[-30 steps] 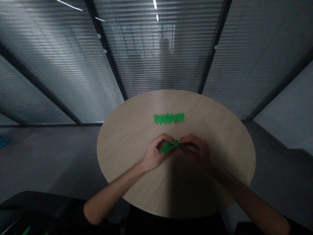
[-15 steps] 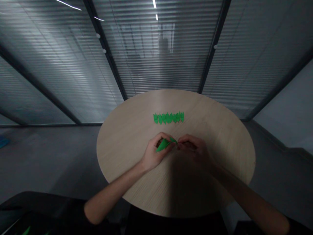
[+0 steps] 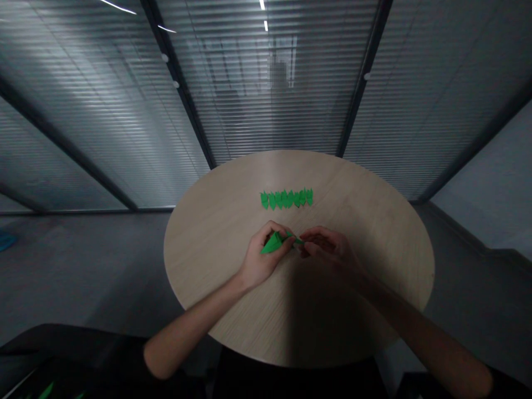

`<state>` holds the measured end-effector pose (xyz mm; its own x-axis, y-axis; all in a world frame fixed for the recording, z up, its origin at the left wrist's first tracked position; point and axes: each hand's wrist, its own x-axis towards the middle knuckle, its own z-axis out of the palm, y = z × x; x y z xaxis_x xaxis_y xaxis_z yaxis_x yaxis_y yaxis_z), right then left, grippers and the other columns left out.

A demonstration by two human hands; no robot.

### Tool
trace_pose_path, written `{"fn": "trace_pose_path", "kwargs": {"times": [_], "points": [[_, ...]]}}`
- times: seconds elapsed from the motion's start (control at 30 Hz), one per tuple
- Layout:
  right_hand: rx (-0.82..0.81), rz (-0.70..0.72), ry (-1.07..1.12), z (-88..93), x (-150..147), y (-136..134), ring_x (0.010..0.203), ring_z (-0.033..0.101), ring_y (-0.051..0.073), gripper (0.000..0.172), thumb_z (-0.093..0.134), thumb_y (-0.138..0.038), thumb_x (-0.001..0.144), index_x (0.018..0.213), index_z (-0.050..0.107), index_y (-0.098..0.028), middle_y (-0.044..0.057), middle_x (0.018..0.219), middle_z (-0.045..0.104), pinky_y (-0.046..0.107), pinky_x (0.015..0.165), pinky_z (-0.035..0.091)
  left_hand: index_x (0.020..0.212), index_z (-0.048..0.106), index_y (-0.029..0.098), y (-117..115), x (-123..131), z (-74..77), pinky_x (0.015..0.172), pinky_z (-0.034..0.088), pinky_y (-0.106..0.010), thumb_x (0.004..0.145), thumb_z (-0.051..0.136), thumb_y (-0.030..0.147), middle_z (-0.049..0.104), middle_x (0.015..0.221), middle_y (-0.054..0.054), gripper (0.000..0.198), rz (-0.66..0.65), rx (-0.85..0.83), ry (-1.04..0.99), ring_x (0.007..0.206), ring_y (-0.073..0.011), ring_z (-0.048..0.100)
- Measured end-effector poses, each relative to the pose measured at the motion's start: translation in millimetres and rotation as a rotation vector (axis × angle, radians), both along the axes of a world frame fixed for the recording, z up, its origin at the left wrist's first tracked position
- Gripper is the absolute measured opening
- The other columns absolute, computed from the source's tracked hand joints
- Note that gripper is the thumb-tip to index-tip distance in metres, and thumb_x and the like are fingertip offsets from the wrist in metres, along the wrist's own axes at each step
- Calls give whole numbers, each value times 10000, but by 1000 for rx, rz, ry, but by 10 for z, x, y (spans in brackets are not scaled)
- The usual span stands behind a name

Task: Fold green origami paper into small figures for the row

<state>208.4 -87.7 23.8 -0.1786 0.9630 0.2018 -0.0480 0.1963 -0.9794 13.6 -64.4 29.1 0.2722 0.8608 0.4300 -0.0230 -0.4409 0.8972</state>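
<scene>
Between my hands, above the middle of the table, is a folded piece of green paper (image 3: 272, 243). My left hand (image 3: 262, 256) is closed round it, thumb and fingers pinching near its right part, while a wide folded flap shows in the palm. At the paper's narrow right end, the thumb and fingertips of my right hand (image 3: 330, 249) pinch it. Beyond my hands a row of several small folded green paper pieces (image 3: 286, 199) lies side by side, with pointed tips facing away from me.
The round wooden table (image 3: 208, 221) has my shadow on its near right part. Behind it stands a glass wall with blinds (image 3: 274, 122). A dark chair (image 3: 75, 343) is at the lower left, with bits of green (image 3: 46, 390) by it. Something blue (image 3: 6, 240) lies on the floor.
The green paper has turned slightly in my left hand, and its folded flap now faces up more. My left thumb has come further over the paper. The row has not moved.
</scene>
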Motion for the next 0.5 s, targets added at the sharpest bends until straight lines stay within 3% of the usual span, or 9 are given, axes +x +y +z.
{"fn": "trace_pose_path", "kwargs": {"times": [0.2,0.5], "points": [[-19,14,-42,-1,-4,28,609,686,140,278,747,-449,843,793,718,-176,29,684,715,261,590,582,836,552,190,-1,-6,16,722,504,-310,867,725,263,665,850,-28,191,8,-14,6,769,-148,614],[36,-17,-66,9,-11,23,597,684,144,299,715,-462,869,762,723,-182,31,660,716,263,572,590,843,541,199,-6,-2,10,720,506,-332,882,709,276,683,871,-39,189,-2,-30,-18,777,-161,630]]}}
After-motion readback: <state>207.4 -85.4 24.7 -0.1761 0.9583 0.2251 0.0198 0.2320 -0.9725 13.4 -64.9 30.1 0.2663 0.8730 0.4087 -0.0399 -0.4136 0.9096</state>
